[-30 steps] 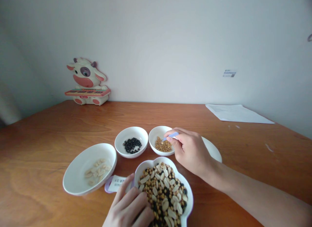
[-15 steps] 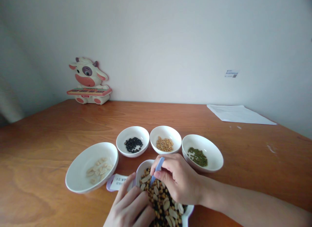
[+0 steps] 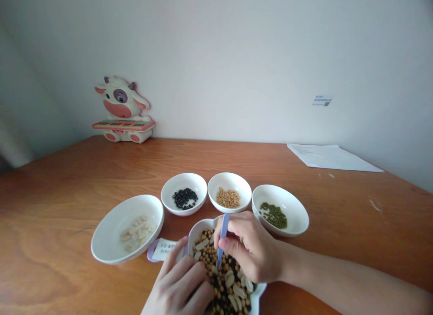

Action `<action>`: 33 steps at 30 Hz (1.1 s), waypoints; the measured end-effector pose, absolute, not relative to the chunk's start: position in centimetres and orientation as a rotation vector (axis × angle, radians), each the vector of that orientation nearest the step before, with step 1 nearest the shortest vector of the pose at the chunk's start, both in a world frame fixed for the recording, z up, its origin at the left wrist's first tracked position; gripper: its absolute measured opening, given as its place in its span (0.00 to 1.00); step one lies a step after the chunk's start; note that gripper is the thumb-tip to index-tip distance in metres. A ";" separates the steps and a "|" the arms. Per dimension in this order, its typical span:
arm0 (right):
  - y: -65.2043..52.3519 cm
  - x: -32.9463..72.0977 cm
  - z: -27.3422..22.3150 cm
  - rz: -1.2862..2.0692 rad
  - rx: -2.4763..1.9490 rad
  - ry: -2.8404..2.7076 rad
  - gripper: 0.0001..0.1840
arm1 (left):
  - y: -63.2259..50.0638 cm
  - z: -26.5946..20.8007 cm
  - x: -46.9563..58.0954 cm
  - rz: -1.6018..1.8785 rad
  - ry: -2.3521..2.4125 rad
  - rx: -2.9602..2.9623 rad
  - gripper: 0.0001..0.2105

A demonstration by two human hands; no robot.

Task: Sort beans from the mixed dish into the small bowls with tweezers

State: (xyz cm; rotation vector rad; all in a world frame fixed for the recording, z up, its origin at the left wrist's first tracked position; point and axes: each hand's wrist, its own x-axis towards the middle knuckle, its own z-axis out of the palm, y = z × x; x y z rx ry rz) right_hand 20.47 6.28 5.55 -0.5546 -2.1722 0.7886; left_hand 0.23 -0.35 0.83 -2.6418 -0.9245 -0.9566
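Note:
My right hand [image 3: 248, 249] pinches light purple plastic tweezers [image 3: 223, 233] between thumb and fingers. The narrow end points down among peanuts, yellow beans and dark beans in a purple-and-white tray [image 3: 199, 225]. Part of the mix lies hidden beneath this hand. On the tray's left side, my left hand [image 3: 181, 279] grips the edge, forefinger stretched along the labelled handle [image 3: 163, 249] and the other fingers curled; their tips are partly hidden. Nearest to my right hand are the bowl of green beans [image 3: 301, 219] and the bowl of yellow beans [image 3: 246, 188].
A bowl of peanut halves [image 3: 108, 229] stands left of the tray, and a bowl of black beans [image 3: 169, 188] behind it. Farther back are a cow toy with a keyboard [image 3: 122, 112] at left and white papers [image 3: 329, 157] at right, near the wall.
The tweezers have shifted slightly right and stand more upright, with my right hand moving along. My left hand stays almost where it was on the tray. The view has tilted a little.

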 end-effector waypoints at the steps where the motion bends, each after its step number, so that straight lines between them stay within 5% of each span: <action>1: 6.3 20.5 5.7 0.810 -0.541 -2.193 0.12 | -0.4 0.8 0.2 -0.953 -0.934 -2.645 0.19; 33: 6.6 20.2 5.3 0.789 -0.436 -2.243 0.09 | -0.6 0.5 -0.2 -0.923 -0.957 -2.715 0.18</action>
